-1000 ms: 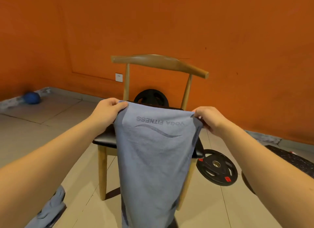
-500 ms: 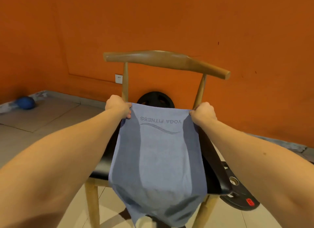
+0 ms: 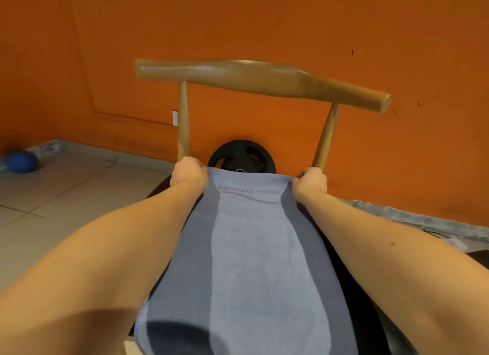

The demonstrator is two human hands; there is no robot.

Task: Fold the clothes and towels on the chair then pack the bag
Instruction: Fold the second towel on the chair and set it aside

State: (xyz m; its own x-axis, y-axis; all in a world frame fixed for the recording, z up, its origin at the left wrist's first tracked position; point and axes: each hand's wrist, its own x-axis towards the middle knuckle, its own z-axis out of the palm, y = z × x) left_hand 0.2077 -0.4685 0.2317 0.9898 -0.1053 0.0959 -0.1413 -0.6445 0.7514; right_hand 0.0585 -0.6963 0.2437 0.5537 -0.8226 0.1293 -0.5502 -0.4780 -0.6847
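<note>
A grey-blue yoga towel (image 3: 254, 262) lies spread over the black seat of the wooden chair (image 3: 254, 76). At its far edge the left hand (image 3: 189, 174) and right hand (image 3: 309, 182) each pinch a corner. Behind, a weight plate (image 3: 238, 155) seemingly leans against the orange wall (image 3: 264, 18).

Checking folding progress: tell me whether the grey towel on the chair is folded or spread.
Spread. The grey towel lies flat on the chair, no fold showing; left hand and right hand pinch its far corners.

The wooden chair (image 3: 262, 76) bears a grey-blue towel (image 3: 251, 262) spread across its black seat.
</note>
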